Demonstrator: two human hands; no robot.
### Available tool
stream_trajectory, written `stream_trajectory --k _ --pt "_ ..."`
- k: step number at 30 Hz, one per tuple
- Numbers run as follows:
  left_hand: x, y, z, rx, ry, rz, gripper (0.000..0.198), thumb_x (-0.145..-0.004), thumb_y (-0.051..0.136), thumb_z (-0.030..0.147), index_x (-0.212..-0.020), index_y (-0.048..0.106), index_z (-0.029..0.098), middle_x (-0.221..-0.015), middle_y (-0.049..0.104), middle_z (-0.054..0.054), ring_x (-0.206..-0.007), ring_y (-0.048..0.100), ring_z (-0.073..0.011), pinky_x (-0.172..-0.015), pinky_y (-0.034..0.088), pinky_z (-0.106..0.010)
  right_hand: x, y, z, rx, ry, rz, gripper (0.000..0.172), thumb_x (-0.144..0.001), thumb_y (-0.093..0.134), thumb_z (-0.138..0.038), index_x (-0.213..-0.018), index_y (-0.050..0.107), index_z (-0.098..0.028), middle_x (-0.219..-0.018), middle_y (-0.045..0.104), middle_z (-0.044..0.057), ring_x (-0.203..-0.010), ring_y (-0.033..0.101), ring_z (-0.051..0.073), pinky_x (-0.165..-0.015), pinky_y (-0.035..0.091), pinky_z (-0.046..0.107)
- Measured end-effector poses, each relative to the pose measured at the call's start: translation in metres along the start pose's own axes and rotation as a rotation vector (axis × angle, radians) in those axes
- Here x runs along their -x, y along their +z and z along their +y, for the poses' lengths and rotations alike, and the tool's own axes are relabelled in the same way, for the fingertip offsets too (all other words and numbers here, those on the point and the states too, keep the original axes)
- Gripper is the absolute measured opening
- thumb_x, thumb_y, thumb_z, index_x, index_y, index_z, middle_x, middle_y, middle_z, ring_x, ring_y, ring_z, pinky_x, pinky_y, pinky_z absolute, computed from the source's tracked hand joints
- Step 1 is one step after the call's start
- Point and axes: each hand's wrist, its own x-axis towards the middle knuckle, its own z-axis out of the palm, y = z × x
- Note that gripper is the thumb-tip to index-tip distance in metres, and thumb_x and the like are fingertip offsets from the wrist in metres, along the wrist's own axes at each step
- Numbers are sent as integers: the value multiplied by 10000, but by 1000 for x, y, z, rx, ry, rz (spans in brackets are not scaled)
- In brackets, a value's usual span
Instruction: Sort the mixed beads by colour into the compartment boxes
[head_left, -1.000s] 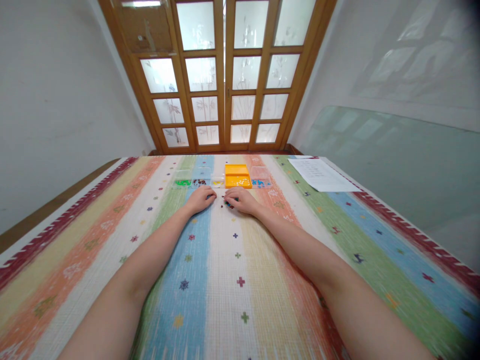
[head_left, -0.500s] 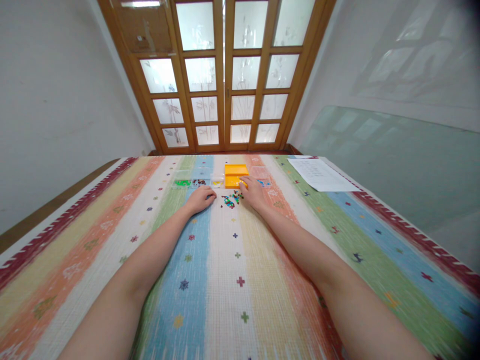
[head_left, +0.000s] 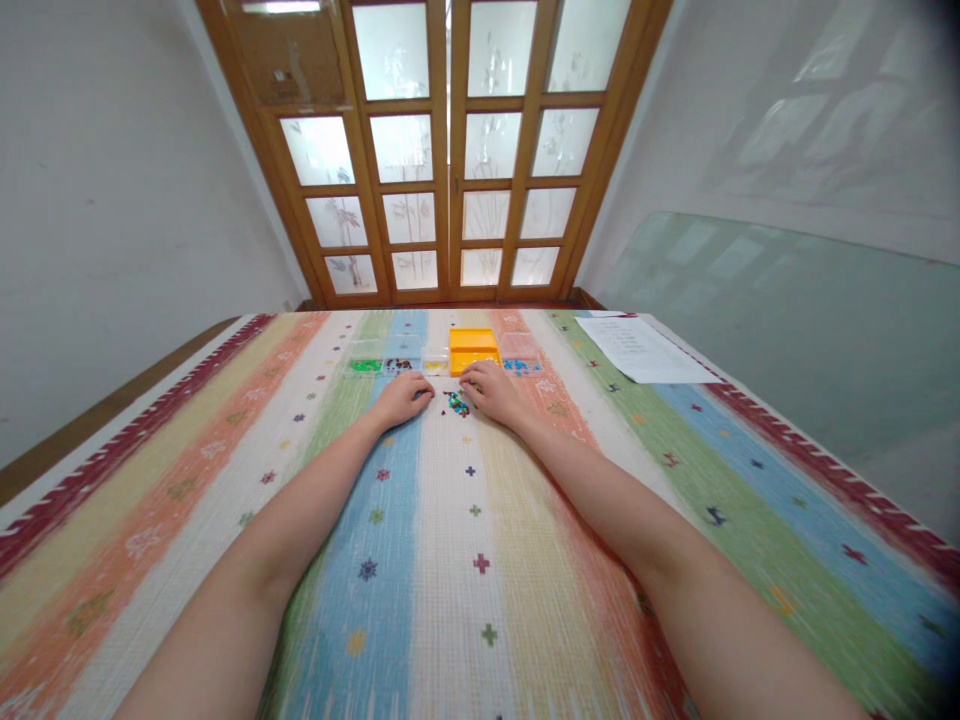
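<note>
A small pile of mixed beads or sequins (head_left: 456, 403) in blue, green and dark red lies on the striped cloth between my hands. To its left rests my left hand (head_left: 401, 400), its fingers curled in toward the thumb; whether anything is inside is hidden. My right hand (head_left: 493, 391) reaches over the right side of the pile, fingers bent and apart, covering some pieces. Just beyond it stands an orange box (head_left: 473, 340) with its lid raised. Clear boxes hold green pieces (head_left: 366, 366), dark brown pieces (head_left: 400, 365), yellow pieces (head_left: 433, 366) and blue pieces (head_left: 519, 367).
A printed white sheet of paper (head_left: 641, 350) lies at the back right of the table. The striped tablecloth (head_left: 450, 600) covers the tabletop. Behind the far edge are wooden doors with glass panes (head_left: 491, 145), and a glass panel (head_left: 787, 320) leans at the right.
My right hand has moved left and slightly toward me, from the orange box to the pile. The blue pieces at the right now show more fully. My left hand has barely moved.
</note>
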Motion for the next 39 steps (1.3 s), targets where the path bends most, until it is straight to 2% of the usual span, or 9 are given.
stream_trajectory --k 4,10,15,17,20,26,33,39 --pt "-1 -3 9 110 51 -43 177 -935 618 279 -966 779 215 -1000 732 -63 -1001 652 -227 -975 490 -377 0 3 -9 5 -51 -33 166 -992 620 -236 -939 777 -228 -1078 733 95 -1044 624 255 -962 477 422" --pt "-5 -8 22 247 158 -160 165 -891 675 284 -1002 780 220 -1042 725 -58 -1005 655 -214 -974 486 -348 0 -1 -2 32 -12 -35 164 -985 608 -197 -930 762 -206 -1021 730 99 -1009 618 252 -931 472 399" --pt "-5 -2 21 269 107 -158 149 -891 648 260 -959 770 207 -980 726 -52 -947 650 -205 -907 492 -330 0 0 2 42 -4 -45 158 -991 606 -203 -939 756 -201 -1028 730 99 -1012 614 249 -929 466 390" --pt "-4 2 18 314 29 -120 157 -896 640 277 -967 758 202 -923 726 -37 -858 638 -188 -819 489 -309 0 0 1 45 -3 -48 156 -994 607 -207 -942 755 -200 -1031 731 97 -1011 614 248 -926 464 386" --pt "-3 7 10 379 -98 6 180 -918 603 304 -971 733 191 -840 706 -12 -735 595 -160 -708 455 -284 0 0 0 53 3 -56 157 -995 607 -208 -942 754 -201 -1025 730 95 -1006 613 246 -919 461 381" --pt "-5 11 -18 527 -326 290 192 -872 591 273 -1003 699 183 -710 659 12 -663 605 -154 -659 468 -262 0 -2 -2 58 5 -61 164 -995 602 -202 -934 754 -203 -1006 727 94 -1000 616 245 -915 458 376" --pt "-7 13 -45 749 -505 534 287 -872 601 304 -1113 696 179 -994 768 -70 -687 660 -132 -703 553 -270 1 0 1 29 -3 -57 174 -999 593 -206 -934 754 -202 -1038 736 93 -1017 626 242 -926 466 376" --pt "-5 13 -49 813 -597 520 575 -858 580 217 -1432 574 194 -1234 751 -91 -653 653 -92 -686 557 -252 1 1 1 12 -5 -56 179 -995 589 -201 -940 759 -201 -1029 734 96 -1017 627 240 -930 466 377"
